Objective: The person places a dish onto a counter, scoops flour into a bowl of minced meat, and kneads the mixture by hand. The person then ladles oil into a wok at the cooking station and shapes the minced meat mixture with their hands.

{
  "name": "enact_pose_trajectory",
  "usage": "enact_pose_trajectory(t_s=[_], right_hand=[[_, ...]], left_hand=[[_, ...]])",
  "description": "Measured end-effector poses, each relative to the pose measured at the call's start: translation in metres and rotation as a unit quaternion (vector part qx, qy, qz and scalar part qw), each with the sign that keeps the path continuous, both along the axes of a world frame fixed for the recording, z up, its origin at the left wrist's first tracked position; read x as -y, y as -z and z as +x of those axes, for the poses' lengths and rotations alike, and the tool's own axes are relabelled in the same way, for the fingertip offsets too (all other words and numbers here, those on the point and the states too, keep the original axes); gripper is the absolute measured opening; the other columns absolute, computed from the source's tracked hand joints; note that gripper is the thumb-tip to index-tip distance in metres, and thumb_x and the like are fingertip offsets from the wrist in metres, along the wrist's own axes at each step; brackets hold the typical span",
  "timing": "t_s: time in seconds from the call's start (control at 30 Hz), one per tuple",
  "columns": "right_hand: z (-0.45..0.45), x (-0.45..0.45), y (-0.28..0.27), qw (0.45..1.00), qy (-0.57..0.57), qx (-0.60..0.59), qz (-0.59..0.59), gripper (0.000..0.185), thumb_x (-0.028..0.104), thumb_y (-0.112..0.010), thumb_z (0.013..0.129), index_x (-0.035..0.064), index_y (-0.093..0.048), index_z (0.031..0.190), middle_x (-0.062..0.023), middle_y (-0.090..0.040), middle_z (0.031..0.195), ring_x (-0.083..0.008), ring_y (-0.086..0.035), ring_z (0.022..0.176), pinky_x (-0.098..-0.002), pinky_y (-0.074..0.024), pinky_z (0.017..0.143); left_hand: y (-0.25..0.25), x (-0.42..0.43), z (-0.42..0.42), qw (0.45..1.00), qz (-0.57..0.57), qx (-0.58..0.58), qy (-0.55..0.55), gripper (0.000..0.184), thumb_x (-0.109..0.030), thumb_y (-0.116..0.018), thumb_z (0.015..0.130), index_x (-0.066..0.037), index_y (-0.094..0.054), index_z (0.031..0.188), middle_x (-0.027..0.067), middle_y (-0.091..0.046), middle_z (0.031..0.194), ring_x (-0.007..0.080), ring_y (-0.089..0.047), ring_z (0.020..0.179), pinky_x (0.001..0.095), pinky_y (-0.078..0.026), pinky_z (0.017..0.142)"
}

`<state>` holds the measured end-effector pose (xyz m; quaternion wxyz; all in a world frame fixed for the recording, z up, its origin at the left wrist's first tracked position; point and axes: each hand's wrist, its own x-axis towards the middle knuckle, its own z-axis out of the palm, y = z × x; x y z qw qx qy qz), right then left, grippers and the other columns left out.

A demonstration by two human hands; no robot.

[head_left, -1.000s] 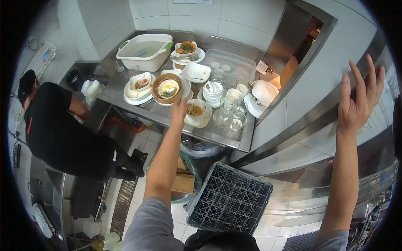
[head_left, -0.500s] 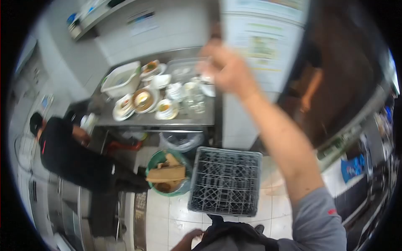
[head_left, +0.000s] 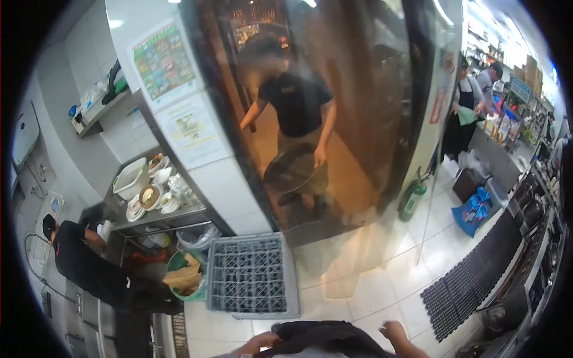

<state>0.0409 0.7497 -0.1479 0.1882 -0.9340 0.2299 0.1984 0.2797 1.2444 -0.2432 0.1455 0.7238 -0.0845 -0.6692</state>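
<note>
My right hand (head_left: 394, 330) hangs low at my right side above the tiled floor, fingers curled in, with nothing visible in it. Close to my dark apron (head_left: 331, 337) is my left hand (head_left: 267, 341); its fingers are small and partly hidden, so their hold cannot be made out. Neither hand touches the grey glass rack (head_left: 253, 274), which stands on the floor ahead and to the left. Beside the rack is a green bin (head_left: 177, 262) with cardboard pieces (head_left: 184, 275) in it.
Used dishes (head_left: 161, 185) crowd a steel counter (head_left: 161, 218). A person in black (head_left: 95, 262) works at the left. Another person (head_left: 292, 107) with a round dark tray (head_left: 292, 170) stands in the doorway. A fire extinguisher (head_left: 413, 198), blue bag (head_left: 471, 213) and black mat (head_left: 471, 277) lie rightward.
My view has swung right, bringing the doorway and kitchen aisle into sight. My right arm, raised near the dish counter before, has dropped to my side. My left hand stays low.
</note>
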Motion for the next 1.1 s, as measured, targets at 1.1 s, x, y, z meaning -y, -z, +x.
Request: enact_pose_trajectory(t_s=[1.1], right_hand=[[-0.154, 0.329, 0.005, 0.904, 0.418, 0.067, -0.059, 0.022, 0.018, -0.059, 0.075, -0.0014, -0.068, 0.078, -0.0185, -0.064, 0.068, -0.0331, -0.064, 0.066, -0.0397, -0.0501, 0.061]], left_hand=[[-0.116, 0.785, 0.114, 0.867, -0.315, 0.367, 0.123, 0.038, -0.016, -0.045, 0.08, -0.005, -0.061, 0.113, 0.0209, -0.061, 0.113, 0.0352, -0.059, 0.105, 0.0425, -0.046, 0.09]])
